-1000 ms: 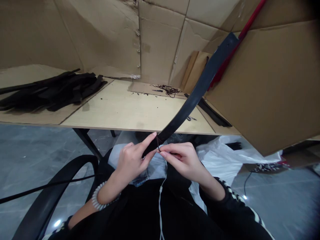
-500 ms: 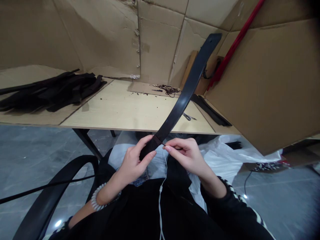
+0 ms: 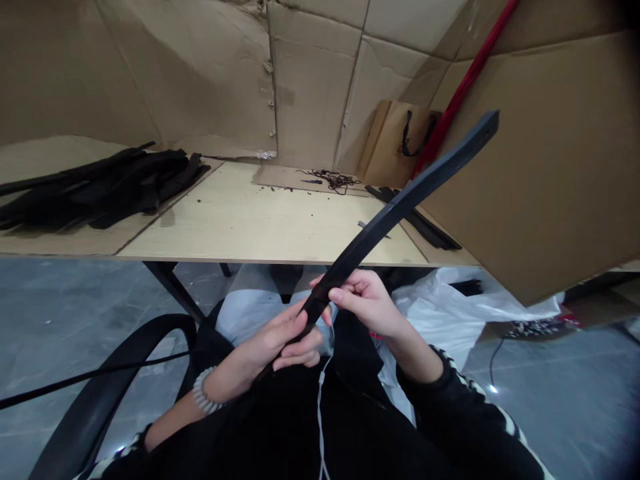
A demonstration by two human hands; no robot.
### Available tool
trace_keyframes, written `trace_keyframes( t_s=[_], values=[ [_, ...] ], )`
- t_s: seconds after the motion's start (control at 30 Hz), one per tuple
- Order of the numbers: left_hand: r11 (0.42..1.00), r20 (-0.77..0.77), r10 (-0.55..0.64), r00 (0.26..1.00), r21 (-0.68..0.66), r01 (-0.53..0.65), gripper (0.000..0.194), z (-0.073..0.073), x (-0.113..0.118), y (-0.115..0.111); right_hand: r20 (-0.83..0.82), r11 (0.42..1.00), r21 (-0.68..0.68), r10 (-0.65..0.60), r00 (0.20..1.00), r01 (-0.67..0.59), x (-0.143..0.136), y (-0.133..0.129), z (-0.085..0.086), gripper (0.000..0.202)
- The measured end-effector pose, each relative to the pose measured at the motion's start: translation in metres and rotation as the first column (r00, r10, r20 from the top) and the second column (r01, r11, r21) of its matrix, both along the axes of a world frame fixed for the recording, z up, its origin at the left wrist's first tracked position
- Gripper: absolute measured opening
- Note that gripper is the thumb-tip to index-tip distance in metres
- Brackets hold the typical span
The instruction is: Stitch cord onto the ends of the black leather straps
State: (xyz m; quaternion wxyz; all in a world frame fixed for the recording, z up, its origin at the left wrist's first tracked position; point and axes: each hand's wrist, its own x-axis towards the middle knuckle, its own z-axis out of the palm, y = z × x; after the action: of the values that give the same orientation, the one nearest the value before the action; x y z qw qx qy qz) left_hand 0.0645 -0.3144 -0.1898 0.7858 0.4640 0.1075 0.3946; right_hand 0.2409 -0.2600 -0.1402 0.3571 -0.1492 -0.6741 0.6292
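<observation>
A long black strap [image 3: 370, 230], leather-like, rises at a slant from my lap over the table edge, with a small hole near its far end. Its narrow edge faces me. My left hand [image 3: 283, 340] is wrapped round the lower part, thumb on top and fingers curled beneath. Just above it, my right hand [image 3: 370, 303] pinches the strap's edge near a band around it, thumb in front and the other fingers partly hidden behind. Whether a thread is also in those fingers cannot be seen.
Dark straps lie piled [image 3: 100, 190] at the table's left, more straps [image 3: 433, 230] at right. Tangled dark cords [image 3: 340, 180], a small pointed tool [image 3: 311, 181] and a partly covered metal tool [image 3: 362, 225] rest behind. Cardboard walls [image 3: 540, 167] and a paper bag [image 3: 393, 143] stand around.
The strap has turned from its broad face to its edge, and its far end has swung right and down. My left hand has rolled over with it. The right hand's dark thread no longer shows.
</observation>
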Motion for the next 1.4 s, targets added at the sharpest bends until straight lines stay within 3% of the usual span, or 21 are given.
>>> trace_keyframes(
  t_s=[0.13, 0.23, 0.3, 0.37, 0.4, 0.5, 0.57, 0.6, 0.67, 0.73, 0.8, 0.9, 1.0, 1.07, 1.1, 1.17, 1.2, 1.27, 1.33, 1.4],
  values=[
    [0.990, 0.106, -0.079, 0.991, -0.110, 0.091, 0.039, -0.006, 0.004, 0.004, -0.032, 0.998, -0.024, 0.057, 0.998, -0.058, 0.006, -0.001, 0.002, 0.022],
    [0.980, 0.157, -0.139, 0.978, -0.122, 0.158, 0.043, -0.010, 0.002, 0.008, 0.004, 0.994, 0.078, 0.074, 0.997, -0.074, 0.011, -0.002, 0.004, 0.020],
    [0.987, 0.083, -0.129, 0.988, -0.089, 0.136, 0.049, -0.007, 0.001, 0.010, 0.068, 0.987, 0.158, -0.010, 0.998, -0.001, 0.013, -0.003, 0.004, 0.019],
    [0.999, -0.134, 0.040, 0.990, 0.007, -0.039, 0.053, -0.001, 0.001, 0.012, 0.140, 0.968, 0.213, -0.165, 0.976, 0.134, 0.013, -0.005, 0.004, 0.019],
    [0.982, -0.258, 0.183, 0.949, 0.085, -0.167, 0.053, 0.003, 0.002, 0.012, 0.168, 0.949, 0.240, -0.250, 0.954, 0.206, 0.012, -0.006, 0.005, 0.021],
    [0.818, -0.444, 0.575, 0.687, 0.282, -0.502, 0.047, 0.009, 0.008, 0.012, 0.203, 0.850, 0.388, -0.456, 0.867, 0.356, 0.008, -0.009, 0.006, 0.025],
    [0.754, -0.461, 0.649, 0.605, 0.287, -0.591, 0.044, 0.007, 0.012, 0.011, 0.204, 0.782, 0.502, -0.522, 0.828, 0.370, 0.006, -0.008, 0.005, 0.025],
    [0.758, -0.454, 0.642, 0.618, 0.258, -0.599, 0.044, 0.005, 0.013, 0.010, 0.203, 0.765, 0.535, -0.530, 0.824, 0.360, 0.005, -0.007, 0.005, 0.024],
    [0.812, -0.389, 0.575, 0.720, 0.161, -0.561, 0.043, 0.002, 0.015, 0.010, 0.203, 0.771, 0.548, -0.498, 0.843, 0.324, 0.003, -0.003, 0.003, 0.023],
    [0.888, -0.270, 0.450, 0.851, 0.033, -0.459, 0.043, 0.000, 0.014, 0.010, 0.197, 0.797, 0.525, -0.453, 0.869, 0.297, 0.003, 0.000, 0.001, 0.025],
    [0.942, -0.152, 0.312, 0.938, -0.075, -0.326, 0.044, 0.000, 0.012, 0.010, 0.186, 0.822, 0.489, -0.426, 0.885, 0.293, 0.003, 0.002, 0.000, 0.027],
    [0.977, -0.038, 0.125, 0.991, -0.168, -0.129, 0.047, -0.001, 0.008, 0.011, 0.178, 0.847, 0.436, -0.412, 0.894, 0.304, 0.002, 0.000, 0.000, 0.025],
    [0.974, 0.039, -0.056, 0.998, -0.218, 0.064, 0.053, -0.003, 0.006, 0.012, 0.163, 0.881, 0.361, -0.383, 0.909, 0.307, 0.001, -0.004, 0.001, 0.021],
    [0.978, 0.020, -0.085, 0.996, -0.190, 0.087, 0.059, -0.003, 0.008, 0.012, 0.151, 0.896, 0.300, -0.383, 0.911, 0.327, -0.001, -0.004, 0.000, 0.020],
    [0.988, -0.044, -0.034, 0.998, -0.151, 0.027, 0.062, -0.002, 0.009, 0.013, 0.148, 0.898, 0.272, -0.393, 0.907, 0.345, -0.001, -0.004, 0.000, 0.020],
    [0.977, -0.246, 0.203, 0.948, -0.011, -0.212, 0.062, 0.001, 0.011, 0.014, 0.146, 0.887, 0.233, -0.438, 0.887, 0.399, -0.003, -0.003, -0.002, 0.020],
    [0.932, -0.335, 0.360, 0.870, 0.094, -0.350, 0.059, 0.003, 0.012, 0.014, 0.148, 0.874, 0.226, -0.468, 0.871, 0.431, -0.004, -0.004, -0.003, 0.020],
    [0.776, -0.410, 0.630, 0.660, 0.306, -0.551, 0.053, 0.005, 0.013, 0.016, 0.155, 0.842, 0.242, -0.524, 0.837, 0.482, -0.005, -0.005, -0.003, 0.021],
    [0.665, -0.394, 0.746, 0.537, 0.401, -0.630, 0.052, 0.005, 0.014, 0.016, 0.169, 0.823, 0.284, -0.547, 0.820, 0.491, -0.006, -0.007, -0.001, 0.020],
    [0.689, -0.411, 0.722, 0.557, 0.351, -0.634, 0.057, 0.004, 0.015, 0.015, 0.197, 0.838, 0.321, -0.515, 0.835, 0.441, -0.005, -0.009, 0.002, 0.020]
  ],
)
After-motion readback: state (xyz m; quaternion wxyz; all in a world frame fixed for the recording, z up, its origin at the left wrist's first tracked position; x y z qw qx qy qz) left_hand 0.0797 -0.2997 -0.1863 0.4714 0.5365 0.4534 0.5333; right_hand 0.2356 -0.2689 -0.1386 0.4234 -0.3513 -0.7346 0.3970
